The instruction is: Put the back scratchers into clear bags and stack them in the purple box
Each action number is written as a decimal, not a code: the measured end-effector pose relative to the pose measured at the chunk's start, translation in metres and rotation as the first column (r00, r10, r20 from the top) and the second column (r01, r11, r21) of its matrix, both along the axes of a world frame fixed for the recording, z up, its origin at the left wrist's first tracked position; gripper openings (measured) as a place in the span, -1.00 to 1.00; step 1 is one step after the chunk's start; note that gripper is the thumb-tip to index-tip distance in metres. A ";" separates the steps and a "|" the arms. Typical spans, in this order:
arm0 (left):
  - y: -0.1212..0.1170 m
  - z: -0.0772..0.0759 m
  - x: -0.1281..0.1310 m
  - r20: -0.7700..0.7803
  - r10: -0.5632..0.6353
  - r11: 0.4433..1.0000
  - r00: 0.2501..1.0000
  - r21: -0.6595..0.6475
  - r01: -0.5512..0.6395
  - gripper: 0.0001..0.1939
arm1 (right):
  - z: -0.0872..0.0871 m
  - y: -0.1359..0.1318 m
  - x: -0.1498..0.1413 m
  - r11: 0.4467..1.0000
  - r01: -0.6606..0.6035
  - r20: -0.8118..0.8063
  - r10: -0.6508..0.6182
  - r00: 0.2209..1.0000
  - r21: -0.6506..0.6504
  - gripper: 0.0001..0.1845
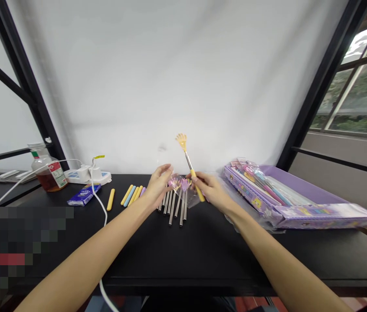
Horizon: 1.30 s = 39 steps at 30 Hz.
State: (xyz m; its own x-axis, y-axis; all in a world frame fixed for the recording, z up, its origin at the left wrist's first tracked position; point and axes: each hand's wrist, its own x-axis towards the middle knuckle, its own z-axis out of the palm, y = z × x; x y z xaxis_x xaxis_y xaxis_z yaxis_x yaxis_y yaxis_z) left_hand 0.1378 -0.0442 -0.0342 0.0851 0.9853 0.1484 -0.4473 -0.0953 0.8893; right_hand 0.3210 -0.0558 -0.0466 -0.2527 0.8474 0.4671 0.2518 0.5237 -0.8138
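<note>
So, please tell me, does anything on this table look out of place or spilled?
A small thing: one yellow handle lies apart, while the nearby coloured handles lie close together in a row. I see nothing spilled; the bottle stands upright.

Both arms in view, bare along the visible length. Left forearm (95,249) enters at the lower left and slants up and inward; right forearm (277,255) mirrors it from the lower right. Left hand (157,185): raised, back of the hand partly toward the viewer, fingers (164,168) bent and directed right; degree of closure cannot be judged. Right hand (212,188): fingers curled inward in a closed pinch, thumb side up, wrist roughly in line with the forearm. Hands near each other, apart, at similar height.
</note>
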 end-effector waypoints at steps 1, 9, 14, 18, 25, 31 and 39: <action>0.004 -0.001 -0.003 -0.016 0.037 0.999 0.999 0.008 -0.037 -0.57 | 0.004 -0.001 0.005 0.999 0.003 -0.005 -0.003 1.000 -0.037 -0.58; 0.027 -0.011 -0.020 -0.232 0.178 0.957 0.956 0.267 -0.113 -0.54 | 0.031 -0.024 0.041 0.980 -0.047 0.209 0.087 0.974 -0.191 -0.49; 0.026 -0.006 -0.021 -0.261 0.248 0.956 0.933 0.224 -0.191 -0.71 | 0.037 -0.026 0.054 0.978 -0.001 0.389 0.084 0.918 -0.207 -0.55; 0.024 -0.004 -0.021 -0.239 0.241 0.945 0.941 0.279 -0.171 -0.78 | 0.037 -0.023 0.064 0.985 0.121 0.481 -0.048 0.876 -0.122 -0.57; 0.032 -0.011 -0.026 -0.314 0.330 0.911 0.890 0.353 -0.213 -0.72 | 0.032 -0.017 0.080 0.977 0.170 0.515 -0.081 0.853 -0.128 -0.58; 0.031 -0.010 -0.027 -0.367 0.373 0.899 0.852 0.371 -0.234 -0.71 | 0.032 -0.018 0.079 0.980 0.151 0.540 -0.057 0.840 -0.132 -0.55; 0.030 -0.011 -0.025 -0.409 0.404 0.890 0.818 0.381 -0.249 -0.71 | 0.032 -0.018 0.069 0.987 0.157 0.507 -0.112 0.854 -0.046 -0.53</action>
State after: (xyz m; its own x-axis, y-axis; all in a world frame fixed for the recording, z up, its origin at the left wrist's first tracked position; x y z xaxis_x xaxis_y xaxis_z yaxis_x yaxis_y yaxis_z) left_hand 0.1124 -0.0142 -0.0449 -0.0990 0.8805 0.4636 0.1182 -0.4522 0.8841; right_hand 0.3903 -0.0736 -0.0147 -0.3146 0.9198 0.2346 0.7004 0.3918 -0.5966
